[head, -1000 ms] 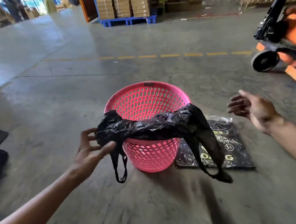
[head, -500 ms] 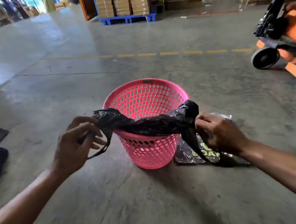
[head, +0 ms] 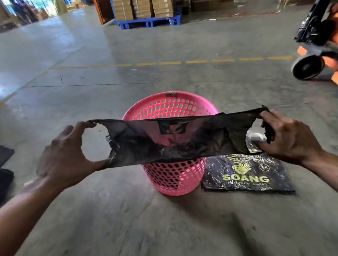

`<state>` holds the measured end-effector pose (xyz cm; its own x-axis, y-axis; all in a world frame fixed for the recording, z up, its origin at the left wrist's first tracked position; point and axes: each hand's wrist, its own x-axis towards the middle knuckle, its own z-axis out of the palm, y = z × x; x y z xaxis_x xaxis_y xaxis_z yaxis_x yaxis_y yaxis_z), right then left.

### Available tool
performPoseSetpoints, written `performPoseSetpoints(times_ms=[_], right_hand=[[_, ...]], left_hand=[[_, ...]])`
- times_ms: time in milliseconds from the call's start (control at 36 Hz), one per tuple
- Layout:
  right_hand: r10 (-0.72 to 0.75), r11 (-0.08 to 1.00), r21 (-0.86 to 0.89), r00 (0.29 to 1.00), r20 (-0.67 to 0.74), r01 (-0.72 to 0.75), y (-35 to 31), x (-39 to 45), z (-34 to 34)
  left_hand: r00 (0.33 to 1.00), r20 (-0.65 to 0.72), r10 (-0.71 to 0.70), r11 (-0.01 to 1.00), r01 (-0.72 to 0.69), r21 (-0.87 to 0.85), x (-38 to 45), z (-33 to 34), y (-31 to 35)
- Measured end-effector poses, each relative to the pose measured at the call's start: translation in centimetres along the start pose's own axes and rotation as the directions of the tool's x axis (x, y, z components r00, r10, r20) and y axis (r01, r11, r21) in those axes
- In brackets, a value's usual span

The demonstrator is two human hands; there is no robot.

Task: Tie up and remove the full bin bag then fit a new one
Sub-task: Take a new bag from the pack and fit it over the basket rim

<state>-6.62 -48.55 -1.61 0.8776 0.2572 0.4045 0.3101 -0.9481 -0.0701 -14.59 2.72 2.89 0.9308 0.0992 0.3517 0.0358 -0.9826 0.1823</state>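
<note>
the left hand [head: 67,156] has its grip clamped on the left end of a black bin bag [head: 169,142]: the fingertips pinch the upper edge and the thumb presses the lower edge, with an open loop of hand between them. the right hand [head: 286,137] has its grip clamped on the bag's right end, fingers curled around bunched plastic. between the two hands the bag is stretched wide and taut, thin enough that pink shows through its middle.

the bag is held in the air in front of and over the near rim of a pink basket [head: 175,181], a round bin with perforated walls standing upright on the concrete floor [head: 133,234]. whether the bag touches the rim cannot be told.

just beside the basket, to its right, a flat pack of black bags [head: 249,175] with yellow "soang" lettering lies on the floor.

further off, a dashed yellow line [head: 199,61] crosses the floor. at the right edge is an orange pallet truck [head: 326,50] with a dark wheel. at the back, stacked cardboard boxes [head: 143,2] sit on a blue pallet [head: 147,22].
</note>
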Motion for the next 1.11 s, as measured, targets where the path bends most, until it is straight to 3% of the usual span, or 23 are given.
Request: performPoseSetpoints(times_ms=[111,250,417,500,556,667,722,833,917,972,1000,1056,1111], right_hand=[[-0.028,0.999,-0.03,1.0,0.014,0.028,-0.1,-1.3,1.0],[0.027,0.999,-0.034,0.986,0.166,-0.022,-0.4,-1.9,4.2],[0.112,0.966,0.2,0.96,0.256,-0.166,-0.7,2.0,7.0],[0.173,0.871,0.394,0.933,0.315,-0.295,-0.1,5.6,8.3],[0.205,0.775,0.507,0.909,0.364,-0.378,-0.1,8.2,9.1],[0.317,0.391,0.635,0.745,0.587,-0.667,-1.2,12.7,9.7],[0.344,0.36,0.608,0.707,0.618,-0.707,-1.6,14.4,9.7],[0.402,0.494,0.579,0.761,0.509,-0.649,-1.9,16.0,10.0],[0.457,0.293,0.646,0.697,0.553,-0.705,-2.2,16.6,9.3],[0.43,0.203,0.743,0.74,0.517,-0.638,-2.4,16.7,8.4],[0.392,0.237,0.778,0.79,0.471,-0.582,-2.6,16.6,7.9],[0.238,0.401,0.793,0.888,0.392,-0.458,-3.2,16.1,6.9],[0.036,0.543,0.772,0.927,0.373,-0.331,-4.3,15.9,6.0]], left_hand=[[0.995,0.104,-0.007,0.998,0.001,0.058,-1.1,0.1,-0.5],[0.959,0.28,-0.052,0.998,0.062,-0.028,-1.5,3.6,-0.8],[0.943,0.331,-0.029,0.987,0.079,-0.138,2.0,7.7,-2.2],[0.922,0.384,-0.044,0.969,0.133,-0.209,5.5,8.7,-2.5],[0.907,0.418,-0.058,0.907,0.223,-0.356,7.7,8.9,-2.5],[0.852,0.517,-0.087,0.659,0.438,-0.612,11.6,9.1,-2.6],[0.832,0.542,-0.121,0.602,0.496,-0.626,13.3,9.5,-2.9],[0.816,0.536,-0.215,0.666,0.524,-0.531,15.2,10.5,-3.2],[0.873,0.366,-0.323,0.591,0.488,-0.642,15.6,10.3,-3.1],[0.91,0.248,-0.333,0.489,0.392,-0.779,15.5,9.4,-2.4],[0.934,0.223,-0.281,0.486,0.339,-0.806,15.5,9.1,-2.0],[0.963,0.259,-0.077,0.616,0.25,-0.747,15.4,8.6,-1.1],[0.929,0.354,0.11,0.752,0.155,-0.641,15.4,8.5,-0.1]])
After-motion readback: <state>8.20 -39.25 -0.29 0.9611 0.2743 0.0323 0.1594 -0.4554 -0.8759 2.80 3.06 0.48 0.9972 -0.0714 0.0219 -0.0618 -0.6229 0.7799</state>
